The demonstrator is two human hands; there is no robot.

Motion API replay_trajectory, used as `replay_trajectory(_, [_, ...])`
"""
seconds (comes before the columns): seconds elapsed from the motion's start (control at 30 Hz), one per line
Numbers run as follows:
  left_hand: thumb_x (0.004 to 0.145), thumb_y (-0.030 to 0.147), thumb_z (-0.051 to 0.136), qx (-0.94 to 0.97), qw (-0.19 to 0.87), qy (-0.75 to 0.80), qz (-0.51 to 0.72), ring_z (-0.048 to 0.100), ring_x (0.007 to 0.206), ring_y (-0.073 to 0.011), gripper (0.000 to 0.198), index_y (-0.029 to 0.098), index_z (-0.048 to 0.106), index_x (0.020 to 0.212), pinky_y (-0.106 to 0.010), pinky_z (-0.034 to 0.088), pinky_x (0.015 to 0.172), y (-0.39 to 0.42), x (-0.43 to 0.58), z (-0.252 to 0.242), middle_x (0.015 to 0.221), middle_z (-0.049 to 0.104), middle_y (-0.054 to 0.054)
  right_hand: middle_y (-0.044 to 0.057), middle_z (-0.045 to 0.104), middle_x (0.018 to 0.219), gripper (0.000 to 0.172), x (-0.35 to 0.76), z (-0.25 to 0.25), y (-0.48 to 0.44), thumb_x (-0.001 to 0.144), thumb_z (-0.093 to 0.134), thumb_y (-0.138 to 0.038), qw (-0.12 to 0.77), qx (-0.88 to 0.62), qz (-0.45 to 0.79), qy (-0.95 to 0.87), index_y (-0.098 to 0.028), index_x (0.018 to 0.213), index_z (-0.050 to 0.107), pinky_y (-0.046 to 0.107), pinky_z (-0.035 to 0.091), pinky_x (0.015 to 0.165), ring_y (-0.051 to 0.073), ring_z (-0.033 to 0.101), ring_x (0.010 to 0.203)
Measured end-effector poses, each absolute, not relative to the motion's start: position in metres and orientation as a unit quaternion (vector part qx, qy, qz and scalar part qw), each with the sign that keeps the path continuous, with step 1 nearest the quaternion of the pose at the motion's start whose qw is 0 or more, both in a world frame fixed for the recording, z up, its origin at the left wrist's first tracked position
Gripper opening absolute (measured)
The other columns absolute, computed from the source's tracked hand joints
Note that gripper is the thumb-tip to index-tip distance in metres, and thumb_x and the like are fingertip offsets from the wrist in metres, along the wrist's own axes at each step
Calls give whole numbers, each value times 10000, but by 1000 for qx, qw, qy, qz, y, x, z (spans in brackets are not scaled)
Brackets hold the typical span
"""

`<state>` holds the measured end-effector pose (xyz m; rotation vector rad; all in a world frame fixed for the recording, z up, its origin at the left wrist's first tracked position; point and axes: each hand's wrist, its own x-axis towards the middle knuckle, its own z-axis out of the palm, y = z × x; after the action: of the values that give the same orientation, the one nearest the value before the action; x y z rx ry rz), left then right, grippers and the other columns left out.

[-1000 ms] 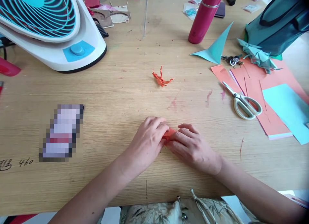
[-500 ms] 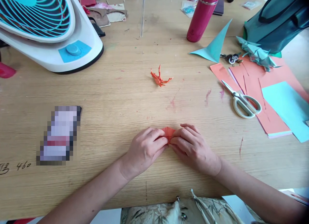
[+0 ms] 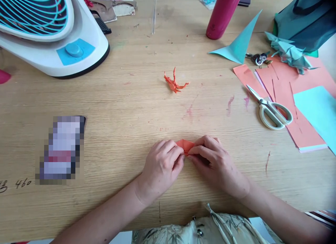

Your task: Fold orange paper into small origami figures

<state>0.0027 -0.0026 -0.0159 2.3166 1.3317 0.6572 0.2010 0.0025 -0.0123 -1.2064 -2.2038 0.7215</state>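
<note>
Between my two hands is a small piece of folded orange paper [image 3: 185, 145], low over the near part of the wooden table. My left hand [image 3: 164, 161] pinches its left side with thumb and fingers. Its right side is gripped by my right hand [image 3: 216, 165], with the fingertips close to those of the left. The fingers cover most of the paper's lower edge, so its full shape is hidden. Farther off, straight ahead of my hands, stands a small orange origami figure [image 3: 174, 83] with thin raised points.
A white and blue fan [image 3: 86, 53] stands at the left, above a phone [image 3: 61, 146]. To the right lie scissors [image 3: 273, 112] beside orange paper sheets [image 3: 309, 132]. Behind them are a teal folded paper [image 3: 237, 48], keys [image 3: 258, 58], a magenta bottle [image 3: 223, 16] and a teal bag [image 3: 301, 23].
My right hand has shifted slightly right, and a bit more of the orange paper shows between the hands. The whole view has moved a little.
</note>
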Motion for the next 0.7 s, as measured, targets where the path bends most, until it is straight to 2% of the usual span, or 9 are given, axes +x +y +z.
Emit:
replay_trajectory(0.17, [899, 118, 527, 821, 195, 496, 205, 537, 772, -202, 133, 177, 573, 789, -355, 448, 719, -2, 6, -14, 791, 610, -44, 42, 628, 898, 79, 205, -11, 5, 923, 647, -120, 258, -452, 268, -811, -189, 899, 678, 371, 401, 811, 177, 582, 848])
replay_trajectory(0.33, [946, 193, 529, 825, 200, 495, 187, 525, 788, -209, 138, 184, 580, 818, -366, 429, 734, -3, 8, -13, 836, 642, -48, 54, 629, 886, 92, 208, -10, 11, 943, 625, -156, 249, -443, 259, -822, -188, 874, 676, 378, 431, 812, 185, 584, 831])
replay_trajectory(0.57, [964, 198, 510, 827, 187, 492, 197, 518, 755, -195, 161, 194, 612, 840, -364, 386, 723, -3, 10, -14, 836, 673, -34, 79, 614, 982, 136, 238, -8, 13, 962, 603, -168, 242, -424, 239, -839, -206, 1073, 672, 361, 468, 776, 199, 594, 887])
replay_trajectory(0.7, [958, 180, 521, 831, 183, 487, 197, 526, 767, -200, 155, 192, 626, 844, -370, 379, 731, -3, 11, -14, 824, 674, -27, 62, 613, 928, 153, 244, -9, 10, 948, 634, -149, 234, -415, 177, -861, -208, 1087, 658, 375, 426, 755, 188, 559, 821])
